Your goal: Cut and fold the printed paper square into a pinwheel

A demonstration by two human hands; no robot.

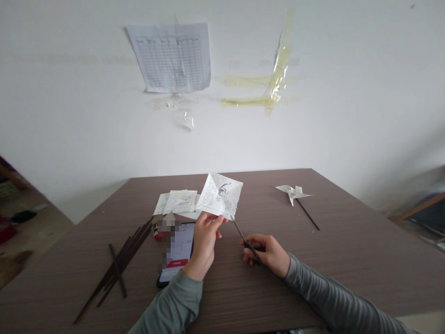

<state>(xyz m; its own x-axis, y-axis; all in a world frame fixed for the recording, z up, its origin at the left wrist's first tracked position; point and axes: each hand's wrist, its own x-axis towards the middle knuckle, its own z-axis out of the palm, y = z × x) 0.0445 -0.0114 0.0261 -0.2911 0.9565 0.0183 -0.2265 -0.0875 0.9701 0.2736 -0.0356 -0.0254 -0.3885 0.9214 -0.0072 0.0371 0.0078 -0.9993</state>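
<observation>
My left hand (203, 241) pinches the lower edge of a square of printed paper (220, 195) and holds it up above the brown table (347, 260). My right hand (267, 253) grips black scissors (243, 236), whose blades point up and left to the paper's lower right corner. Both hands are closed. The scissor tips touch or nearly touch the paper's corner.
A phone (179, 253) lies under my left wrist, with a small red object (158, 232) beside it. Several dark thin sticks (120, 262) lie at the left. More paper sheets (179, 202) sit behind. A finished paper pinwheel on a stick (295, 195) lies at the right.
</observation>
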